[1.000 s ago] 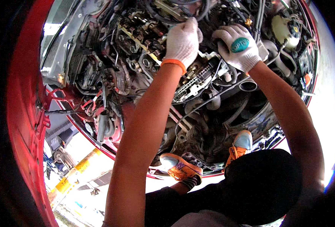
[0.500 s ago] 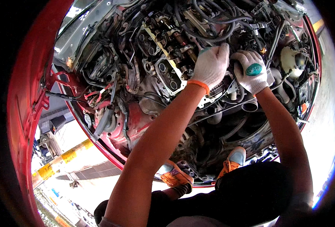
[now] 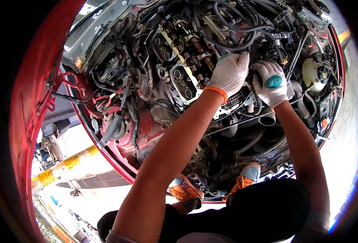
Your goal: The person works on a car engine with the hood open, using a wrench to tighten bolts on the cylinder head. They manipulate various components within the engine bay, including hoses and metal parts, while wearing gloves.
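Both my hands wear white knitted gloves and work over the exposed engine. My left hand, with an orange cuff, is closed with its thumb uppermost, beside the exposed camshaft. Whatever its fingers hold is hidden. To its right, my right hand has a green patch on its back and curls its fingers down among the engine parts; what lies under them cannot be seen. Left of the camshaft are a pale gasket edge and an open metal frame with round holes. Black corrugated hose loops beyond my hands.
Right of my hands stands a whitish fluid reservoir. Below them is an open round pipe end. A red body panel rises at the left. My orange shoes are inside the front of the engine bay.
The whole view has shifted a little, so the engine sits slightly lower and further right. Both hands stay at about the same spots on the engine, with their grips looking alike.
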`<state>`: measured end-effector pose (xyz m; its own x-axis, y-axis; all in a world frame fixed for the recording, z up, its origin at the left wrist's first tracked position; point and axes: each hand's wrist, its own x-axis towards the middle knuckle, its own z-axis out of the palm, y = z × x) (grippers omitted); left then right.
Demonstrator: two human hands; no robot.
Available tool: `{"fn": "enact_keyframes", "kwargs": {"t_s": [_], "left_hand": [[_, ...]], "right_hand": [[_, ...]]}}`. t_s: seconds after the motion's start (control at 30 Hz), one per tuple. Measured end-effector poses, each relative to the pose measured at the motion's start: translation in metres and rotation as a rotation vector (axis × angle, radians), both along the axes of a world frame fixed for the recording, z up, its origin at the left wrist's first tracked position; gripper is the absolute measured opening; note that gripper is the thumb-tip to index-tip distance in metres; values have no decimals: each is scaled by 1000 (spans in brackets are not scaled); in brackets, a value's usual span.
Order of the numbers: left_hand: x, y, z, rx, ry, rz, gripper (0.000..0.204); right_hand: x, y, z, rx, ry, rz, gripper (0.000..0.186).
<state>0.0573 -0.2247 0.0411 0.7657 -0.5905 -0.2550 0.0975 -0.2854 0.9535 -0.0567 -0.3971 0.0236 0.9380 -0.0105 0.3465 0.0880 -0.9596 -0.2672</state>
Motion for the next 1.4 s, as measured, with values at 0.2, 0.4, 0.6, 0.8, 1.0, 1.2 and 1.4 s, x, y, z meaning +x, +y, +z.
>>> {"fn": "enact_keyframes", "kwargs": {"t_s": [0.2,0.4,0.6,0.8,1.0,1.2,1.4], "left_hand": [[-9,-12,-9,158,-497,-111,47],[-23,-41,-12,383,-601,-375,51],[-4,-34,-21,311,-690,-279,39],[-2,-6,4,155,-161,-36,63],[-16,24,5,-13,-286,-51,58],[-2,-24,-15,236,-737,-132,51],[1,-18,-1,221,-358,-173,54]], "right_hand": [[-1,-1,-6,-41,96,-56,37],[-2,-3,-6,-146,291,-168,57],[-1,-4,1,11,-35,1,35],[0,-2,0,48,-3,-7,31],[0,-1,-3,2,57,-28,34],[2,2,1,0,14,-34,31],[1,1,2,27,38,-43,27]]}}
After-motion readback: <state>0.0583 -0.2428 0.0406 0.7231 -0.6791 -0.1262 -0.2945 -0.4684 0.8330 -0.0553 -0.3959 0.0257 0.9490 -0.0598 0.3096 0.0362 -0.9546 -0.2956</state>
